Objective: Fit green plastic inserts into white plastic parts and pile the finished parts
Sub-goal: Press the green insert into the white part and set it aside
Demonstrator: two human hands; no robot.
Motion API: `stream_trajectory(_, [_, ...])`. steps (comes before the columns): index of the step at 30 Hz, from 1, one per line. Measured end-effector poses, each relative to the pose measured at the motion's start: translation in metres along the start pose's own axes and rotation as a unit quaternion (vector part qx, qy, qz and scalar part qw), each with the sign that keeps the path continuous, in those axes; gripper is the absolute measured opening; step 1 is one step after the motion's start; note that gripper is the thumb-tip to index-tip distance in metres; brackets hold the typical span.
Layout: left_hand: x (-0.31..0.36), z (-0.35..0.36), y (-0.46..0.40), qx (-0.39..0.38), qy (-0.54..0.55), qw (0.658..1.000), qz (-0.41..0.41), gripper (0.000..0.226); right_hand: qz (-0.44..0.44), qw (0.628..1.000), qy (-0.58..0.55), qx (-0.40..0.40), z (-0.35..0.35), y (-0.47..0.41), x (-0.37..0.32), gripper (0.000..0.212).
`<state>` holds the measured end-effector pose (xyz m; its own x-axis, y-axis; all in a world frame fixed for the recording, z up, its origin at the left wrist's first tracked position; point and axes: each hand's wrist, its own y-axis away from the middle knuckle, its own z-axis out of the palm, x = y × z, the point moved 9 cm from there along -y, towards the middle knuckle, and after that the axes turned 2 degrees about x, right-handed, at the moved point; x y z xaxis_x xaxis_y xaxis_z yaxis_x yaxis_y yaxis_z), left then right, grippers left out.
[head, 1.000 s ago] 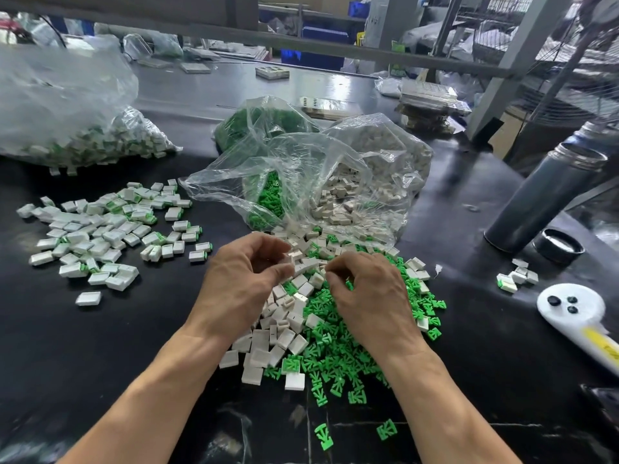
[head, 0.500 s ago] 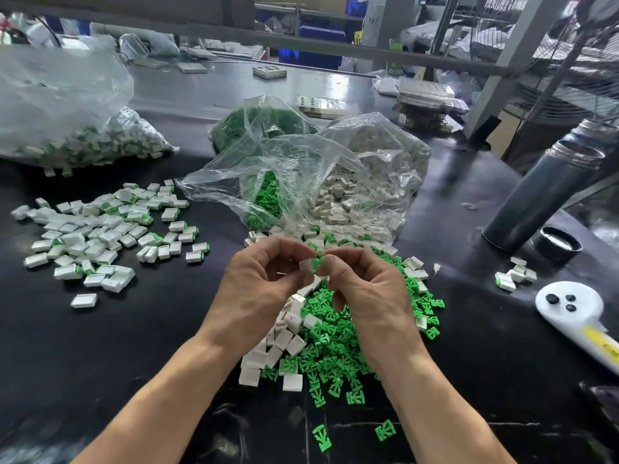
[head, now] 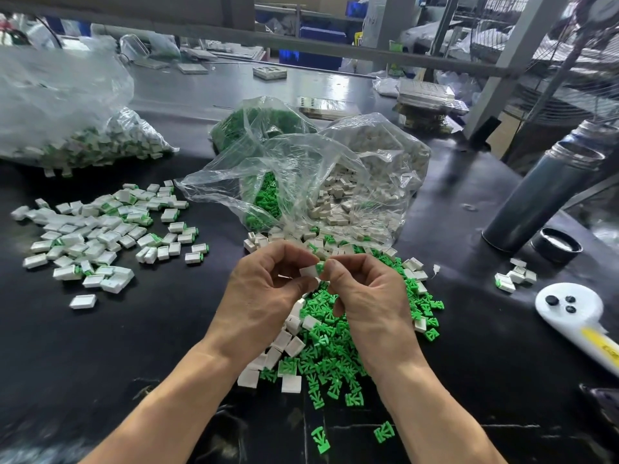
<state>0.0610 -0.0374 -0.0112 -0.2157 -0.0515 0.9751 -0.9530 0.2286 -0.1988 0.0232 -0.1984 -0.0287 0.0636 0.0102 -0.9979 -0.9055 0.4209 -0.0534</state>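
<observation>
My left hand point(head: 264, 293) pinches a small white plastic part point(head: 308, 271) between thumb and fingers. My right hand point(head: 368, 296) pinches a green insert point(head: 320, 267) against the end of that part; the two hands meet above a loose heap of green inserts point(head: 338, 343) and white parts point(head: 284, 349) on the black table. How far the insert sits in the part is hidden by my fingertips. A spread of finished white parts with green ends point(head: 97, 236) lies at the left.
An open clear bag point(head: 301, 182) holding green inserts and white parts lies behind the hands. A large bag of finished parts point(head: 67, 128) is at the far left. At the right stand a steel flask point(head: 542, 199), its lid point(head: 556, 244), a few parts point(head: 516, 277) and a white handled device point(head: 579, 316).
Both hands rose from the heap, each with a piece picked up, and came together; the green insert now touches the end of the white part.
</observation>
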Motion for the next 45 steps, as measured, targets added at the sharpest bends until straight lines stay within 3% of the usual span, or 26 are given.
stream_trajectory(5, [-0.001,0.000,0.000,-0.001,-0.001,1.000,-0.004,0.029,0.002,1.000,0.008,0.007,0.000,0.001,0.002,0.011])
stream_trajectory(13, [0.001,-0.003,0.001,0.012,0.024,1.000,-0.013,0.026,-0.012,0.998,0.036,-0.055,0.007,0.002,-0.001,0.004])
stream_trajectory(17, [0.003,-0.003,0.002,0.010,0.031,0.999,-0.015,0.012,0.013,0.996,0.033,-0.087,0.006,0.001,-0.001,0.005])
stream_trajectory(23, [0.006,-0.002,0.001,0.011,0.053,0.998,-0.004,0.020,0.001,0.987,0.098,-0.127,0.007,0.003,-0.007,0.011])
stream_trajectory(40, [0.002,-0.011,-0.003,-0.004,-0.014,0.999,-0.043,0.019,-0.104,0.977,0.159,-0.099,0.009,0.011,-0.021,0.010])
stream_trajectory(45, [0.003,-0.012,0.000,0.036,0.035,0.998,-0.046,0.019,-0.116,0.983,0.124,-0.067,0.011,0.014,-0.022,0.008])
